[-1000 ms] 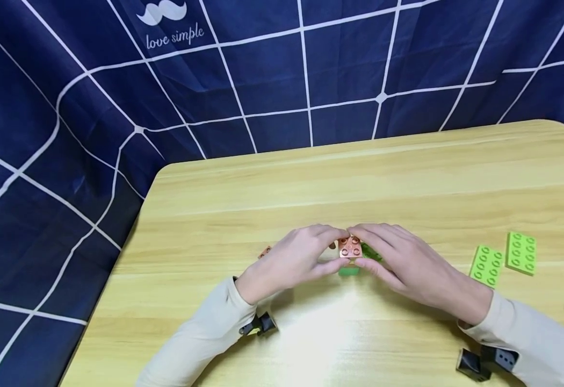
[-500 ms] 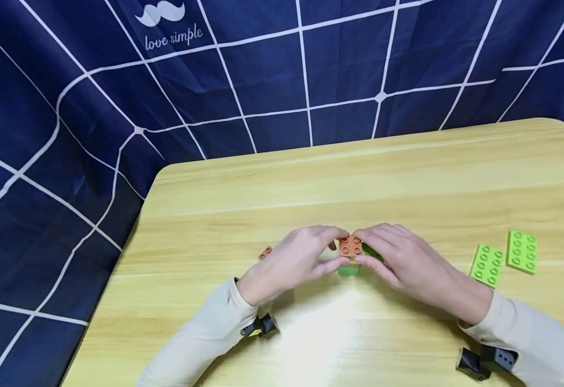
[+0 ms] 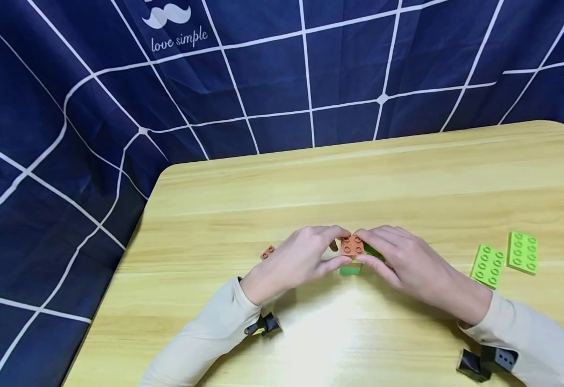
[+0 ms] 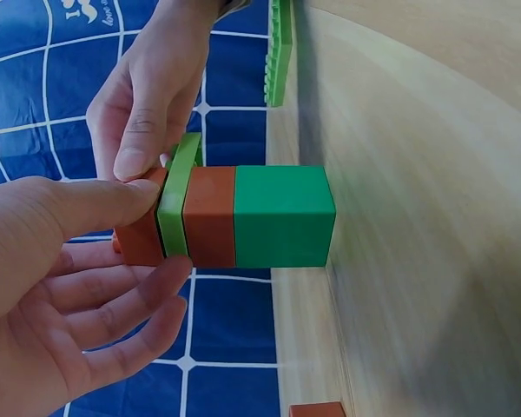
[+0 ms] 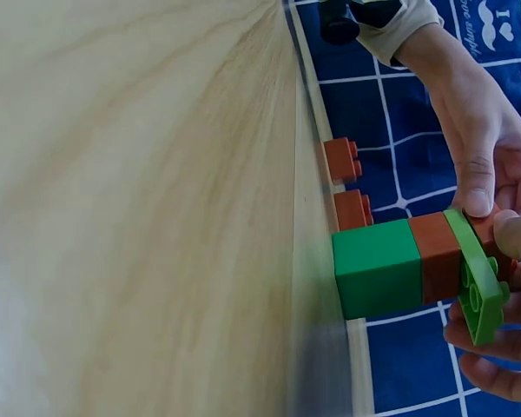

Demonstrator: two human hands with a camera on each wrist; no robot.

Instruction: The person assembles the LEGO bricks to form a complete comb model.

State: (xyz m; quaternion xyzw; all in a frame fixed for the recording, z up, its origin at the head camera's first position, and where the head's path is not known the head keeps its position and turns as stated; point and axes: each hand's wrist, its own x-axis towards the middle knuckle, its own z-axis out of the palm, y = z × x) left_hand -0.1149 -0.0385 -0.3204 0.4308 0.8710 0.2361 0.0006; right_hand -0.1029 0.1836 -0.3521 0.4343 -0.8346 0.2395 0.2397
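Note:
A stack of toy building bricks stands upright on the table between both hands. Its base is a dark green block, with an orange-brown brick above that. A light green plate comes over these and juts out to the right-hand side. Topmost is another orange-brown brick, its studs facing up. My left hand pinches this top brick between thumb and fingers from the left. From the right, my right hand pinches the same brick, and it partly covers the plate in the head view.
Two light green studded plates lie to the right on the wooden table. Left of the stack, partly behind my left hand, is a small orange-brown brick; the right wrist view shows two such bricks. A dark blue checked curtain hangs behind.
Both hands keep their pinch on the top brick and barely move. The shine on that brick has faded, and more of the loose brick at left shows.

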